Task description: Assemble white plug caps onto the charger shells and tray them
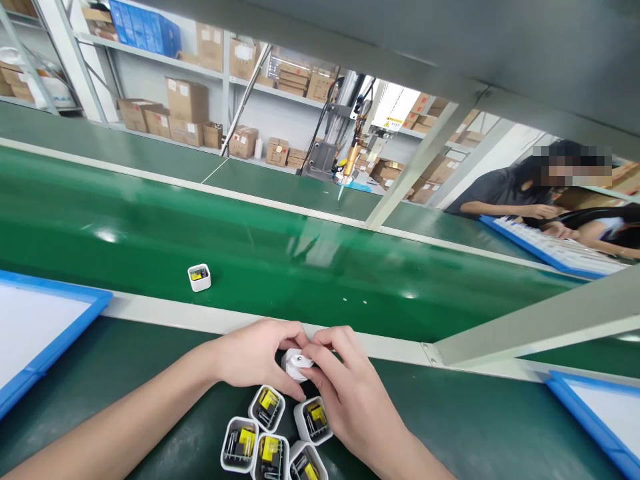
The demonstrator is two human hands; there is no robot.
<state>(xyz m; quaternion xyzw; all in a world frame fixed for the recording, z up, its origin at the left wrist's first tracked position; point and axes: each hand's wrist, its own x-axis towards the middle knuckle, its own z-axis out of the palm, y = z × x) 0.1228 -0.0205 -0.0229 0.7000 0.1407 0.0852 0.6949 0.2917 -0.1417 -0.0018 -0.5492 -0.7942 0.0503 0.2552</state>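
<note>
Between my hands is a small white power adapter (296, 365), its pale face turned up with a small dark spot on it. My left hand (255, 357) grips it from the left with thumb and fingers. My right hand (345, 380) is closed at its right side, thumb and fingertips pressed on the upper part. Just below my hands, open white adapter housings (239, 445) stand grouped on the dark green bench (165, 400). Circuit boards with yellow and black parts show inside them. One housing (314, 420) is close beside my right hand.
Beyond a pale rail (165, 310), a single open housing (199, 278) sits on the green conveyor belt (280, 267). Blue-edged trays (50, 287) flank the bench. A slanted metal post (540, 320) rises at right. Co-workers (520, 193) sit across the belt, near a dispensing machine (353, 153).
</note>
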